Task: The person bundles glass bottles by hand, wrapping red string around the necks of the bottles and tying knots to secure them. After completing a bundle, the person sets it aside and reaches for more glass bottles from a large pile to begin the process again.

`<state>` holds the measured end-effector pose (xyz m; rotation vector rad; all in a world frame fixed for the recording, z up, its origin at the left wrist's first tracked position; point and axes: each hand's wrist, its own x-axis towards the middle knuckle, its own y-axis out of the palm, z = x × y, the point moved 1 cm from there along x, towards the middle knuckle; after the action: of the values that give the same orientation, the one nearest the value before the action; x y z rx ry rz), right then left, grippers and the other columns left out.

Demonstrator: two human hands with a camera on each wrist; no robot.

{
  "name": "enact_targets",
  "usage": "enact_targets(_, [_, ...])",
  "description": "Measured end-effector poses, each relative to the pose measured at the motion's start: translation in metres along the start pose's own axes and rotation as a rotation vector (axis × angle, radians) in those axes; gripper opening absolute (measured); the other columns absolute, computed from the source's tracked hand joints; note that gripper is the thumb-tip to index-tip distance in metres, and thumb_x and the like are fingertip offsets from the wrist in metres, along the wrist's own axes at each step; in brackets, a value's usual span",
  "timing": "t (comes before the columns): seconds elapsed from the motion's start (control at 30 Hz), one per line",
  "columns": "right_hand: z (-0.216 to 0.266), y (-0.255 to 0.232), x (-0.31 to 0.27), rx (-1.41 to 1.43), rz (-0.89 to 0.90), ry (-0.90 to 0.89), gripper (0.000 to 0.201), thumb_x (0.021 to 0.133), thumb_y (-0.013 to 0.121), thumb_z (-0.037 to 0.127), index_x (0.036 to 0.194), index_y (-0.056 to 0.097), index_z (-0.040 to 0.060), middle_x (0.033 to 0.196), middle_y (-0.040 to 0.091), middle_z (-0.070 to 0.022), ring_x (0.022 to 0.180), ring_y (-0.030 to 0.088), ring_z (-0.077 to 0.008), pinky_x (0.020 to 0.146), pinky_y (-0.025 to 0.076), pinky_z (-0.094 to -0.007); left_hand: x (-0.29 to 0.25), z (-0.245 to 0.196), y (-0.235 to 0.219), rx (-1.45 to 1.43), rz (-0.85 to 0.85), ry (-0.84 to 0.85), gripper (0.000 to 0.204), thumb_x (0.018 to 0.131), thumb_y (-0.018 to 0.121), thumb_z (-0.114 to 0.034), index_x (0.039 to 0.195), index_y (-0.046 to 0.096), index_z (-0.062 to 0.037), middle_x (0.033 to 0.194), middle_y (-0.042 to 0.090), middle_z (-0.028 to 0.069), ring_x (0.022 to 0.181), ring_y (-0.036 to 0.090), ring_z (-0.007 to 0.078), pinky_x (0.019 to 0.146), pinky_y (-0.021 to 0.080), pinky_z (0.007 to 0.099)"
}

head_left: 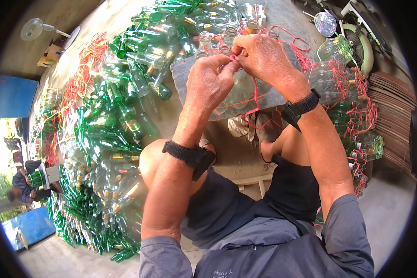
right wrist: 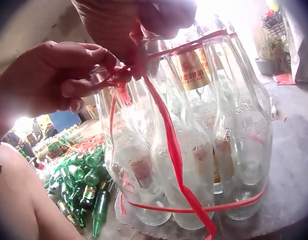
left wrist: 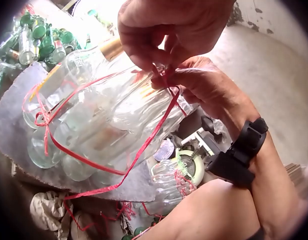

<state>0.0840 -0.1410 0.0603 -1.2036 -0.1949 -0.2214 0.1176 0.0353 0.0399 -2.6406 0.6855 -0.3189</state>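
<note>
the left hand [head_left: 211, 79] and right hand [head_left: 268, 56] both pinch red ribbon [right wrist: 173, 150], close together at the necks of the clear bottles [right wrist: 191, 145], probably so the strand can be drawn snug there. the bottles stand upright, packed together on the grey counter [right wrist: 290, 165], likely for steadiness, and a lower red band [right wrist: 239, 202] runs round near their bases, seemingly to stop them spreading.
</note>
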Motion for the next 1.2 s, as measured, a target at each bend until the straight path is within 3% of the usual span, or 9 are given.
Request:
enact_targets(0.13, [-0.001,0.003,0.001,0.06,0.003,0.005,0.01,0.083,0.072,0.017,0.09,0.076,0.013,0.09,0.077,-0.0106,0.091,0.075,-0.0356,0.081,0.058,-0.0508,0.0,0.0,0.001,0.004,0.001,-0.002,0.022,0.097,0.073,-0.019,0.104,0.081,0.0011,0.075,0.068,-0.0021,0.07,0.057,0.0051,0.063,0.047,0.0273])
enact_targets(0.2, [-0.004,0.003,0.003,0.096,0.01,-0.001,0.01,0.082,0.072,0.016,0.091,0.076,0.013,0.09,0.077,-0.0108,0.092,0.075,-0.0355,0.081,0.058,-0.0508,0.0,0.0,0.003,0.013,-0.028,-0.016,0.025,0.095,0.074,-0.027,0.103,0.081,-0.0039,0.078,0.073,0.0193,0.073,0.071,0.033,0.071,0.053,0.0431])
enact_targets(0.23, [-0.005,0.003,0.003,0.13,0.017,-0.007,0.011,0.082,0.072,0.016,0.091,0.076,0.0129,0.09,0.077,-0.0109,0.093,0.075,-0.0353,0.082,0.058,-0.0508,0.0,0.001,0.003,0.016,-0.025,-0.017,0.025,0.095,0.074,-0.027,0.103,0.081,-0.0039,0.078,0.073,0.0193,0.073,0.071,0.033,0.071,0.053,0.0431])
enact_targets(0.3, [-0.005,0.002,0.003,0.13,0.023,-0.025,0.011,0.081,0.072,0.016,0.092,0.076,0.0127,0.09,0.077,-0.0114,0.094,0.075,-0.0355,0.082,0.057,-0.0511,0.0,0.001,0.004,-0.006,-0.018,-0.016,0.022,0.099,0.074,-0.021,0.103,0.081,-0.0004,0.073,0.067,-0.0033,0.064,0.056,0.0046,0.058,0.047,0.026])
enact_targets(0.77, [-0.003,-0.008,0.004,0.171,0.182,-0.017,0.02,0.088,0.066,0.015,0.106,0.069,0.0069,0.097,0.075,-0.0218,0.099,0.073,-0.0423,0.084,0.056,-0.0535,0.003,0.004,0.004,0.001,0.013,0.003,0.021,0.1,0.071,-0.019,0.101,0.079,0.0009,0.071,0.065,-0.0034,0.059,0.054,0.0051,0.054,0.045,0.0265])
enact_targets(0.83, [-0.005,-0.004,0.001,0.171,0.104,-0.123,0.024,0.087,0.067,0.008,0.11,0.061,0.0023,0.08,0.072,-0.0177,0.08,0.072,-0.0382,0.068,0.052,-0.0472,0.003,0.004,0.005,-0.003,0.01,-0.014,0.021,0.1,0.071,-0.019,0.103,0.079,0.0011,0.071,0.065,-0.0031,0.059,0.054,0.005,0.054,0.045,0.0264])
enact_targets(1.2, [-0.006,-0.003,-0.001,0.234,0.106,-0.107,0.022,0.087,0.066,0.004,0.108,0.062,0.0023,0.082,0.073,-0.0178,0.08,0.073,-0.0363,0.068,0.053,-0.0459,0.002,0.001,0.005,0.085,-0.071,0.059,0.022,0.096,0.075,-0.015,0.108,0.082,0.0013,0.072,0.068,-0.0021,0.064,0.054,0.0025,0.056,0.043,0.0251])
